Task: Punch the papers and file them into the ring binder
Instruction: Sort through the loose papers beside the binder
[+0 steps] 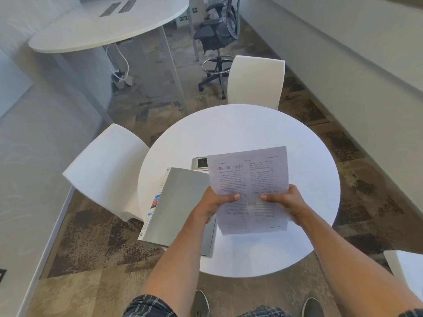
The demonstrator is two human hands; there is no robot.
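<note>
Both hands pinch the papers (pixel 249 179) above the round table (pixel 297 138), left hand (pixel 217 202) on the left edge, right hand (pixel 288 202) on the right, thumbs on top, closed grey binder (pixel 178 207) lying just left, hole punch (pixel 199 163) partly hidden behind the sheets.

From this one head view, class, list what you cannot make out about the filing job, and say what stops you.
- Printed text on the papers: too small and blurred to read.
- Hole punch: mostly covered by the papers; only one grey end shows.
- Ring binder: closed, so the rings are hidden; the left hand and forearm cover its right side.
- Fingers of the right hand: behind the papers; only the thumb shows.
</note>
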